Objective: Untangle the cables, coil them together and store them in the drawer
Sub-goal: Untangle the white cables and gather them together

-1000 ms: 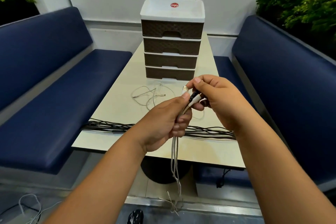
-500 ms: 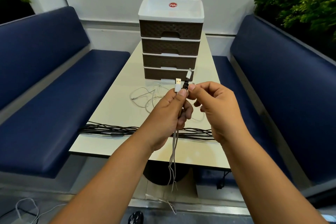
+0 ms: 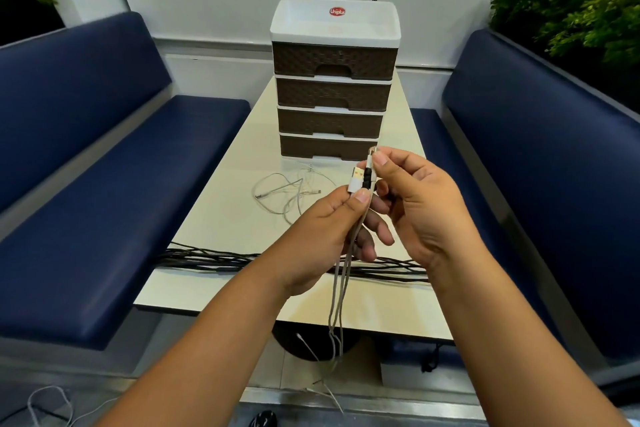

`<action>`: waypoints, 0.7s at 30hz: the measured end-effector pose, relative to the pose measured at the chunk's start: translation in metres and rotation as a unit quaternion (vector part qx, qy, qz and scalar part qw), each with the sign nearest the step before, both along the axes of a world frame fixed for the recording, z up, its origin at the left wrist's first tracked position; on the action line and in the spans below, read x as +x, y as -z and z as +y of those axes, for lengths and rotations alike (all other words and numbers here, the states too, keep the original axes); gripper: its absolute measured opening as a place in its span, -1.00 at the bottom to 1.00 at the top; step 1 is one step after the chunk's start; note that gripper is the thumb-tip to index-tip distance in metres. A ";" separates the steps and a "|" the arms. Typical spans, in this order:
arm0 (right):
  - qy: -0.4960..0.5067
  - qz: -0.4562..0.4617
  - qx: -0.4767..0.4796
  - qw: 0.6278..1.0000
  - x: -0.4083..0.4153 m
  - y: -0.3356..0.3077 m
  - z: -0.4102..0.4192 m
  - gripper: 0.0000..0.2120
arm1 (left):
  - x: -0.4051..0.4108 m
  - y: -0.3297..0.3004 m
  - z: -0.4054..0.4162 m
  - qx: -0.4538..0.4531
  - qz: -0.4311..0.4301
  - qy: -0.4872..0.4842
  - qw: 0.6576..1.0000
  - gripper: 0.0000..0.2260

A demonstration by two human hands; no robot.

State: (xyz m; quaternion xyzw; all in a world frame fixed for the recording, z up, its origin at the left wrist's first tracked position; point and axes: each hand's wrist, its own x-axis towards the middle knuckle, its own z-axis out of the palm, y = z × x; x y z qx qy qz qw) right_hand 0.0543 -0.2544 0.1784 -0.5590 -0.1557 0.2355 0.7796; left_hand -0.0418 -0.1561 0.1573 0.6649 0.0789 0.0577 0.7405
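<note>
My left hand (image 3: 323, 239) grips a bunch of grey cables (image 3: 341, 291) just below their plugs; the strands hang down past the table's near edge. A white USB plug (image 3: 356, 180) and dark plugs stick up above my left thumb. My right hand (image 3: 419, 208) pinches one thin white plug at the top of the bunch. A loose tangle of white cables (image 3: 289, 192) lies on the table in front of the drawer unit (image 3: 334, 87), whose brown drawers are all closed. A bundle of black cables (image 3: 214, 258) stretches across the table beneath my hands.
The cream table (image 3: 221, 218) runs between two blue benches (image 3: 104, 191), with the drawer unit at its far end. Green plants (image 3: 581, 7) stand behind the right bench. More white cable (image 3: 48, 402) lies on the floor at lower left.
Both hands have lifted the plug ends slightly and evened them up. My right hand has shifted from the dark plugs to pinching the thin white plug at the top.
</note>
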 end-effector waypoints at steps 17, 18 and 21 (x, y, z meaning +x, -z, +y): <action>-0.034 -0.095 -0.033 0.994 0.009 -0.006 0.051 -0.94 | 0.025 -0.006 0.052 -0.154 0.000 -0.068 0.986 -0.66; -0.032 -0.097 -0.026 0.994 0.010 -0.006 0.054 -0.94 | 0.026 -0.005 0.055 -0.146 0.005 -0.078 0.986 -0.65; -0.022 -0.106 -0.026 0.994 0.013 -0.001 0.061 -0.92 | 0.026 -0.003 0.061 -0.126 0.007 -0.090 0.988 -0.64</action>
